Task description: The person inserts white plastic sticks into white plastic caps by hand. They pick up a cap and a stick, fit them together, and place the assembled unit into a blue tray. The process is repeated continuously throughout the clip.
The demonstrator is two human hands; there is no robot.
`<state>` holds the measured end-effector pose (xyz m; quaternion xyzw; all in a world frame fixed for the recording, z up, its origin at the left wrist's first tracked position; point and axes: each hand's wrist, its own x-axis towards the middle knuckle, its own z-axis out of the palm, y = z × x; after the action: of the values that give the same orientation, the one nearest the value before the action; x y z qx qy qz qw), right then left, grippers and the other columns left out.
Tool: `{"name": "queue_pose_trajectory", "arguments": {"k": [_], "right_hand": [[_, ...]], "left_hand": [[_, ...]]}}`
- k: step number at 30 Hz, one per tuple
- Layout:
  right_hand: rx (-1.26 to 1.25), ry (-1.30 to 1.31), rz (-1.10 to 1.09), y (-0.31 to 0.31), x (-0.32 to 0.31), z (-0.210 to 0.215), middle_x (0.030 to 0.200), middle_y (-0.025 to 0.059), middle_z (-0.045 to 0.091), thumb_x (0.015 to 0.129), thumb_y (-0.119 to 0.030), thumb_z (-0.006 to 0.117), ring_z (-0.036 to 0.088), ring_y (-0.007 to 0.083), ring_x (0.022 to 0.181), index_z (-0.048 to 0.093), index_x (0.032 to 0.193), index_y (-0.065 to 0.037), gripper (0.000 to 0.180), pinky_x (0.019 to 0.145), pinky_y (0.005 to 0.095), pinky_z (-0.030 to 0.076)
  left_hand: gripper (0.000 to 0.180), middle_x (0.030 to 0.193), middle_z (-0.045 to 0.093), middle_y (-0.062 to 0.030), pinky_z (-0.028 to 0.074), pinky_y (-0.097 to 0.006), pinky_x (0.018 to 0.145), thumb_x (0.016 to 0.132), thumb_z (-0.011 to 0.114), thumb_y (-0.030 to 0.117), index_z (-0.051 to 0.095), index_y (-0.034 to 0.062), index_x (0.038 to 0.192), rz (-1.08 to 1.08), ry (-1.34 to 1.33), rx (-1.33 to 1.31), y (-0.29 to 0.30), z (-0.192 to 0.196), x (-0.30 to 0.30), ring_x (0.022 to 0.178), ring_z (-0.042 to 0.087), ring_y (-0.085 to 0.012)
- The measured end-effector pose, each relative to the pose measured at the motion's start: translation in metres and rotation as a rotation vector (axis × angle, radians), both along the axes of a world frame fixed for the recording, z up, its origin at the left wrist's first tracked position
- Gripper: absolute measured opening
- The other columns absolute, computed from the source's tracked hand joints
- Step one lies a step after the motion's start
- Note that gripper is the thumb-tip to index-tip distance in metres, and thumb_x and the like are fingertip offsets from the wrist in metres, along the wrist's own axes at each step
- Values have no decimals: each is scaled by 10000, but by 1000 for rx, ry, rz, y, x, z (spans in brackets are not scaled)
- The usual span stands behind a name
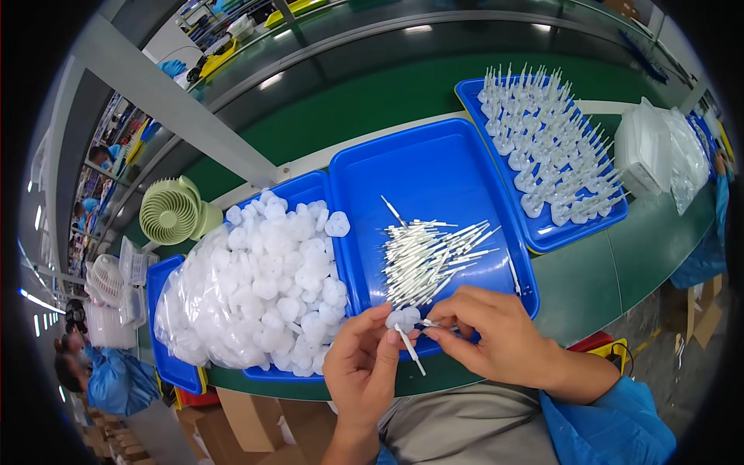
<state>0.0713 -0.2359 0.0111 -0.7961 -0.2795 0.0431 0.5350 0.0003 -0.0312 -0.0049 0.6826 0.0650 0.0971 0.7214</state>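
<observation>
At the lower centre of the frame the left hand is pinching a small white lobed plastic cap with a thin white plastic stick; the right hand is gripping another stick's end beside the cap, over the middle blue plastic tray on the green surface.

We see a brightly, evenly lit scene under overhead strip lights, whose reflections glare as pale bars on the glossy green conveyor belt. Shadows beneath the blue trays are soft and faint. The fisheye lens bends straight edges strongly towards the rim, where a black vignette closes in. The centre stays sharp; the far left background is small and blurred.
</observation>
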Motion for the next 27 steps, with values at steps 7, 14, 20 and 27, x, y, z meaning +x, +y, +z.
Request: {"name": "queue_pose_trajectory", "arguments": {"k": [7, 14, 20, 27], "right_hand": [[-18, 126, 24, -4, 2, 5, 886, 87, 714, 978, -85, 851, 699, 195, 683, 753, 1076, -30, 150, 595, 345, 550], [25, 178, 23, -2, 4, 8, 859, 73, 698, 981, -91, 847, 650, 184, 646, 763, 1077, -37, 138, 574, 353, 510], [28, -15, 29, 5, -3, 1, 865, 90, 680, 991, -87, 840, 655, 206, 648, 756, 1088, -33, 139, 570, 361, 511], [88, 121, 7, 6, -13, 1, 878, 105, 664, 984, -70, 831, 670, 257, 648, 733, 1059, -28, 130, 566, 382, 520]], "left_hand": [[295, 1212, 783, -200, 661, -353, 942, 1108, 646, -67, 648, -105, 1400, -16, 1, 16, 1, 1, -1, 1057, 811, -251], [305, 1327, 699, -174, 637, -334, 1020, 989, 753, -139, 728, -70, 1285, -91, -98, 144, 5, 1, 2, 1246, 735, -230], [287, 1273, 718, -174, 658, -331, 1011, 957, 806, -127, 740, -73, 1231, -52, -25, 39, 5, -1, 2, 1147, 768, -216], [248, 1221, 738, -159, 667, -308, 964, 961, 814, -122, 743, -74, 1194, -72, -46, 73, 10, -3, 1, 1096, 776, -196]]}}
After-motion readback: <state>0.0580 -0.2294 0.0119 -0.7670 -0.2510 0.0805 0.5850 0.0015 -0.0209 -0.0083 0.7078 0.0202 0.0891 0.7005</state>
